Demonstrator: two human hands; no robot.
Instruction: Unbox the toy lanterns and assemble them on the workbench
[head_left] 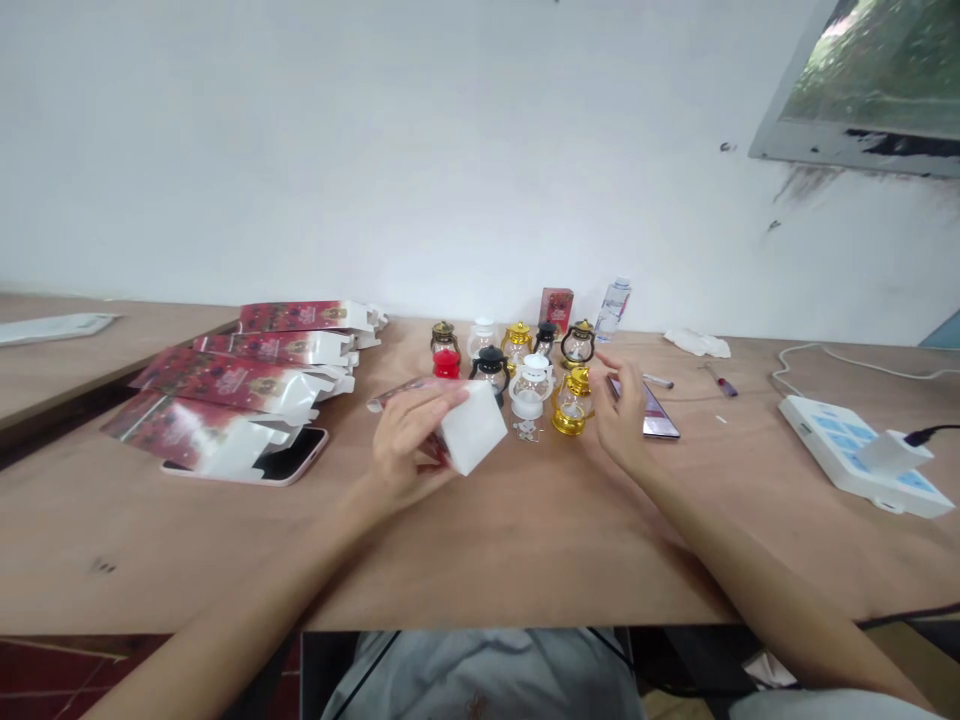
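Note:
My left hand is wrapped around a red printed cardboard box, tilted with its white end toward me. My right hand is open with fingers apart, beside a small gold lantern and partly over a phone. Between the hands stand a white lantern, a black lantern and a red lantern, the red one partly hidden by the box. More lanterns stand behind in a row, among them a bronze lantern and another gold lantern.
Flattened red boxes lie fanned at left over a pink-edged phone. An upright red box and a clear bottle stand by the wall. At right are a tissue, a screwdriver and a white power strip.

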